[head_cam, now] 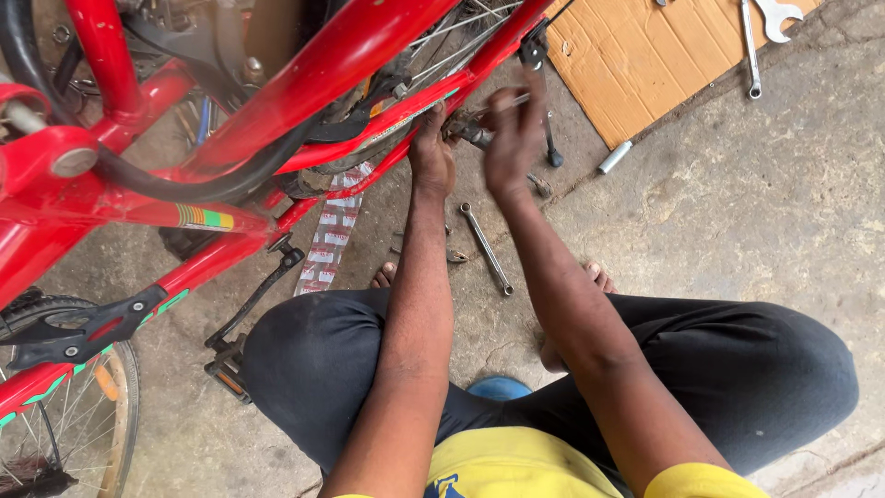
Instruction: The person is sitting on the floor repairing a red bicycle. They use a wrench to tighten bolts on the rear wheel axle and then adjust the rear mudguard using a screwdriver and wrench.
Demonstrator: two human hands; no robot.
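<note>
Red bike frame (304, 83), both hands on it
Left hand (431, 157) grips the tube; right hand (513, 138) pinches a thin tool, blurry.

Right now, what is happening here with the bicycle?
A person squats on the concrete floor beside a red bike. The left hand grips the frame near the rear wheel. The right hand holds a thin metal tool against a part there; it is blurred, so the tool's kind is unclear. One spanner lies between the feet, and more spanners lie on cardboard.
</note>
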